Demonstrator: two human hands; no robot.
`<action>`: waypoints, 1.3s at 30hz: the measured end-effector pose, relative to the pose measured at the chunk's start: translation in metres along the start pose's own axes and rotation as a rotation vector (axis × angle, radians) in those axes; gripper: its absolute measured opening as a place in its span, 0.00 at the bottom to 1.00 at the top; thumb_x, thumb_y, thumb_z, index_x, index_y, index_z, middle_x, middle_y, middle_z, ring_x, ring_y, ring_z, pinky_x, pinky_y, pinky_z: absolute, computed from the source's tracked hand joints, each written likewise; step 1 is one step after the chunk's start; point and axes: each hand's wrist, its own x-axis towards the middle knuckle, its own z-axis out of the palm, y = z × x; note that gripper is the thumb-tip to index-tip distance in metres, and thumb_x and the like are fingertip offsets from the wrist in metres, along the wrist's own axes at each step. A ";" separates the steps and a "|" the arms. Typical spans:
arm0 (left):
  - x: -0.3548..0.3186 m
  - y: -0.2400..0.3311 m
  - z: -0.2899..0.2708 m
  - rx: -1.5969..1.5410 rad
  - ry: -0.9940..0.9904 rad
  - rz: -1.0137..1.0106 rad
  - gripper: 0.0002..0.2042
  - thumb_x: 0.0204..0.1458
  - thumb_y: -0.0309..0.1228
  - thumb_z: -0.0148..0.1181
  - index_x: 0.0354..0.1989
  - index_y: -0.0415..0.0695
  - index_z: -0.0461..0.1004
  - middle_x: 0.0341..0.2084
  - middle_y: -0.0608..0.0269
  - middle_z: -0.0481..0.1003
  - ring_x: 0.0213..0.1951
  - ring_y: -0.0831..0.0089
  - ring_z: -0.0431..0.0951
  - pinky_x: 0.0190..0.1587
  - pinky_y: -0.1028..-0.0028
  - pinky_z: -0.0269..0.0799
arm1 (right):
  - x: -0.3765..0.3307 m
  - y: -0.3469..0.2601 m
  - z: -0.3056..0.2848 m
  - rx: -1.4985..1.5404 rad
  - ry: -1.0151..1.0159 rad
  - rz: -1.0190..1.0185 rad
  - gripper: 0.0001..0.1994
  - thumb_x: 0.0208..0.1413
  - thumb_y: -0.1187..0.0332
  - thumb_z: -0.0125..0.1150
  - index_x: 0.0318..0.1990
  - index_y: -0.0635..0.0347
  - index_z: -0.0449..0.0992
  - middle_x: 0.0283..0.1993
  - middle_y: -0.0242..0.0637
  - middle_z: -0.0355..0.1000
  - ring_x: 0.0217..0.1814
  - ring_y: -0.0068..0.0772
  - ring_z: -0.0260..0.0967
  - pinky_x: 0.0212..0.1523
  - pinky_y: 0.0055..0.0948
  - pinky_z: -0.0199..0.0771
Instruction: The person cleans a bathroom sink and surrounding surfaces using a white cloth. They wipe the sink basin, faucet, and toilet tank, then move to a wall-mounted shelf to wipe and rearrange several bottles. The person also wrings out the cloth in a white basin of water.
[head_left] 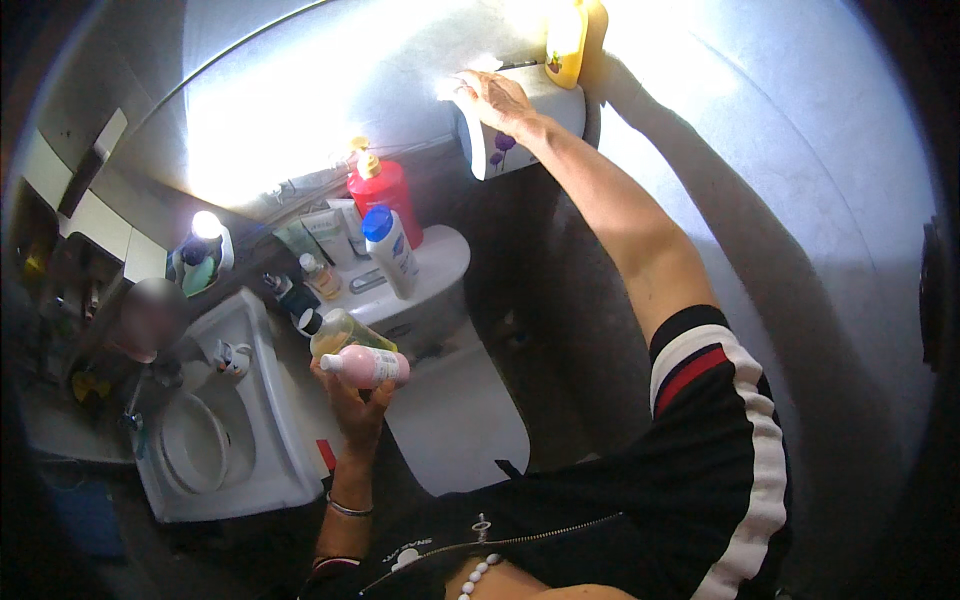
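Two bottles sit together in the left hand (352, 400): a pink bottle (368, 366) lying sideways across the fingers and a yellow bottle (340, 330) with a dark cap just behind it, both held above the toilet lid (460, 420). That grip is closed around both at once, so it would be wise to keep the wrist level and the fingers tight, since either could slide out. Beside it lies the white sink (262, 420). Farther off, the cistern top (440, 262) serves as the surface, crowded with a red pump bottle (385, 192), a white bottle with a blue cap (390, 250) and tubes. Farthest, the right hand (492, 98) rests flat, fingers spread and holding nothing, on a white wall shelf (520, 120) beside a yellow bottle on the shelf (572, 40). The room is a dim bathroom with glare on the wall.
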 end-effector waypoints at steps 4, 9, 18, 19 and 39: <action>-0.003 0.015 -0.001 -0.013 0.023 -0.018 0.33 0.36 0.38 0.64 0.50 0.40 0.55 0.41 0.55 0.57 0.45 0.62 0.63 0.47 0.66 0.63 | 0.003 0.034 -0.034 -0.352 -0.105 0.192 0.11 0.51 0.65 0.46 0.34 0.56 0.76 0.32 0.44 0.74 0.36 0.40 0.72 0.37 0.36 0.71; -0.006 0.031 0.001 -0.064 0.031 -0.069 0.31 0.34 0.35 0.65 0.47 0.40 0.57 0.41 0.55 0.58 0.44 0.61 0.65 0.46 0.66 0.64 | 0.015 0.018 -0.017 -0.416 -0.082 0.266 0.13 0.51 0.63 0.49 0.30 0.63 0.77 0.27 0.47 0.73 0.32 0.43 0.73 0.34 0.38 0.72; -0.010 0.029 0.000 -0.015 0.009 0.013 0.28 0.32 0.32 0.66 0.44 0.39 0.60 0.39 0.54 0.57 0.41 0.60 0.66 0.42 0.66 0.65 | 0.018 0.030 -0.027 -0.542 -0.093 0.302 0.12 0.48 0.60 0.54 0.29 0.58 0.77 0.25 0.40 0.73 0.30 0.34 0.73 0.31 0.32 0.72; -0.009 0.029 0.001 0.023 0.025 0.054 0.28 0.32 0.32 0.66 0.44 0.40 0.60 0.39 0.54 0.57 0.41 0.60 0.66 0.42 0.66 0.65 | 0.014 0.018 -0.018 -0.499 -0.040 0.254 0.12 0.49 0.60 0.52 0.28 0.58 0.77 0.25 0.40 0.73 0.29 0.37 0.73 0.30 0.34 0.72; -0.006 0.027 0.018 -0.118 0.052 0.059 0.30 0.31 0.30 0.66 0.46 0.43 0.59 0.41 0.53 0.55 0.44 0.60 0.64 0.42 0.65 0.67 | 0.004 -0.008 -0.008 -0.259 -0.006 -0.092 0.11 0.49 0.65 0.51 0.38 0.56 0.73 0.37 0.39 0.71 0.40 0.39 0.69 0.40 0.34 0.69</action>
